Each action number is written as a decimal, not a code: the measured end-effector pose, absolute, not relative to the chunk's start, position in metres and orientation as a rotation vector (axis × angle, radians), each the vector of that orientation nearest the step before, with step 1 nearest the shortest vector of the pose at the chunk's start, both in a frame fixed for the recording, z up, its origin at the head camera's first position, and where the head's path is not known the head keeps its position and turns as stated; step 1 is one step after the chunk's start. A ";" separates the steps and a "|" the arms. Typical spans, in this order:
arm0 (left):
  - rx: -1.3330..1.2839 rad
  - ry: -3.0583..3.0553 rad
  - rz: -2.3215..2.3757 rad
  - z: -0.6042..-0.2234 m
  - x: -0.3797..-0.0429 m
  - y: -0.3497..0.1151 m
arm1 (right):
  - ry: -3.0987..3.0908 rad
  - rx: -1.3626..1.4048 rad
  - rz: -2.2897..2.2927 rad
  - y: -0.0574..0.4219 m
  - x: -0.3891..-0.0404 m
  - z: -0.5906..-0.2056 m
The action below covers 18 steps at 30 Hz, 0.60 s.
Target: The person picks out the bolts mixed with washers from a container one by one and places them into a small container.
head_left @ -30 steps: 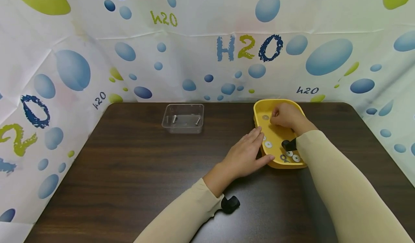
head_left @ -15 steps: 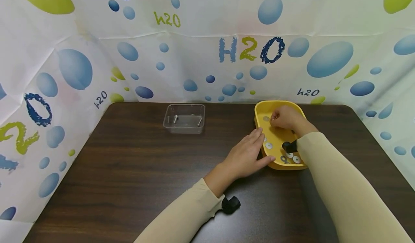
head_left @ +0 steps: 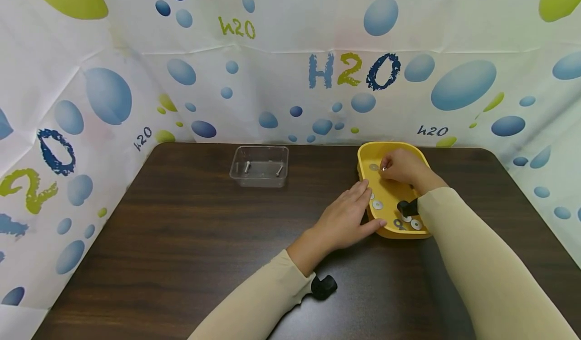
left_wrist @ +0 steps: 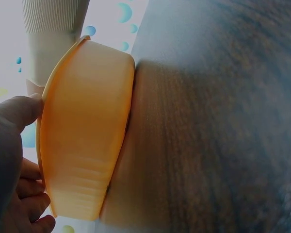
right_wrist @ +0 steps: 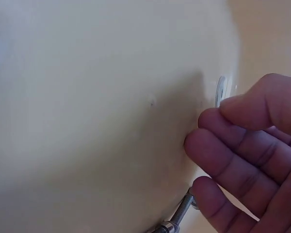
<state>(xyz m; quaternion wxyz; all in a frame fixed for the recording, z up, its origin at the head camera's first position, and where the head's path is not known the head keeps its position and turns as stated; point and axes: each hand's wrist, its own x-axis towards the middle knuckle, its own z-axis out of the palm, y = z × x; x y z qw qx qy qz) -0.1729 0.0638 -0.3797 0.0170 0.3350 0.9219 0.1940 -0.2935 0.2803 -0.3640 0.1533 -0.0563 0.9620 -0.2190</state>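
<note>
A yellow tray (head_left: 386, 192) stands at the table's back right. My left hand (head_left: 341, 216) spans its near left corner, fingers extended along the left rim and thumb on the front rim. In the left wrist view, the thumb and fingertips (left_wrist: 35, 206) touch the rim from outside. My right hand (head_left: 401, 166) reaches into the tray's far end. Its thumb and forefinger pinch a small shiny metal piece (head_left: 384, 169), mostly hidden by the fingers. A flat washer (right_wrist: 220, 91) shows just beyond the thumb. By the little finger lies a bolt (right_wrist: 183, 208) with a nut on it.
Several washers (head_left: 415, 224) lie in the tray's near end, and one more washer (head_left: 373, 167) lies left of the right hand. A clear plastic box (head_left: 259, 181) holding two bolts stands at the table's back middle. A printed curtain (head_left: 281, 93) hangs behind the table.
The right hand's fingertips have shifted slightly, and a shiny bit now shows between them. The left hand stays at the tray's corner. The whole view has drifted a little.
</note>
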 end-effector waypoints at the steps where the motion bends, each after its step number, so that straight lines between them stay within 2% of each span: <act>1: 1.041 2.866 0.605 -0.380 -0.173 0.064 | 2.763 -0.160 -0.635 0.280 -0.293 -0.364; 18: 1.054 2.865 0.607 -0.381 -0.173 0.063 | 2.760 -0.296 -0.583 0.278 -0.290 -0.359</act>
